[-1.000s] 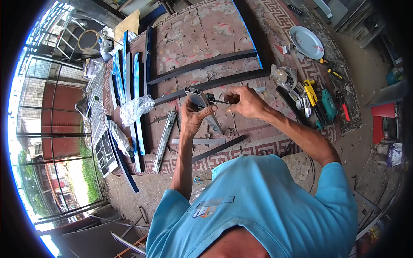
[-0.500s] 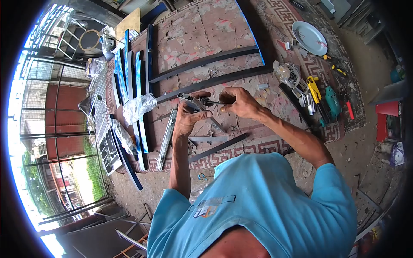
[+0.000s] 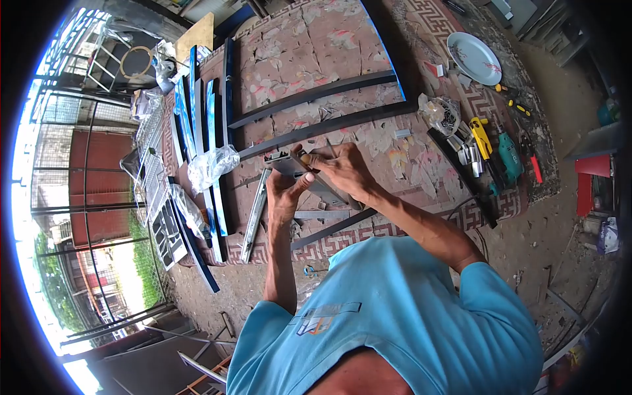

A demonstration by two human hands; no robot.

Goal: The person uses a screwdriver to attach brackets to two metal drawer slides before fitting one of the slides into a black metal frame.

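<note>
Near the middle of the view, my left hand (image 3: pixel 288 189) grips a grey metal rail (image 3: pixel 322 189) close to its upper end. My right hand (image 3: pixel 342 170) has its fingers pinched together at the rail's upper part, beside my left fingers; what lies between its fingertips is too small to name, and a thin dark piece sticks up beyond them. Left of my left wrist, a second metal rail (image 3: pixel 255 217) lies on the patterned covering (image 3: pixel 421 197). A flat grey bar (image 3: pixel 322 214) and a dark bar (image 3: pixel 332 230) lie below my hands.
Dark frame bars (image 3: pixel 316 97) lie beyond my hands. Blue-and-dark strips (image 3: pixel 212 125) and a plastic bag (image 3: pixel 212 166) are at left. To the right are a white plate (image 3: pixel 474 58), a yellow tool (image 3: pixel 481 137), a teal power tool (image 3: pixel 509 158) and a bag of small parts (image 3: pixel 440 113).
My right hand has moved left and down onto the rail, against my left hand. The held rail has turned, showing a broader grey face.
</note>
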